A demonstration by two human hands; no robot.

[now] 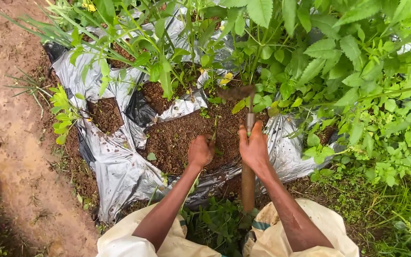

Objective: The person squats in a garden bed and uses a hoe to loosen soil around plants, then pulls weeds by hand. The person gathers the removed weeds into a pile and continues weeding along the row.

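Right hand (254,146) is wrapped firmly around the long, round, brown wooden handle (248,183) of a small hoe, whose shaft runs from between the person's knees up to a flat, dark, soil-crusted metal blade (237,92) resting at the far edge of the dirt, just under the foliage. Left hand (200,150) is curled into a loose fist, knuckles up, pressed against the crumbly reddish-brown soil (177,135) just beside the handle; it seems to pinch a thin green stem (214,127) rising from the dirt, though whether the fingers truly close on it cannot be told. That soil, coarse and fibrous, fills a ragged opening in a crinkled, glossy silver-grey plastic mulch sheet (115,162), whose black underside shows where it folds over. Two smaller torn holes with the same dark earth lie to the left, one of them (104,114) near a yellow-green leafy sprout (63,112). Broad, serrated, bright green leaves (353,71) crowd the right and top of the view, and narrow grass blades (120,43) arch over the sheet. Wet, smooth, orange-brown mud path (10,133) runs along the left edge. Cream-coloured cloth trousers (305,233) cover the person's knees at the bottom.
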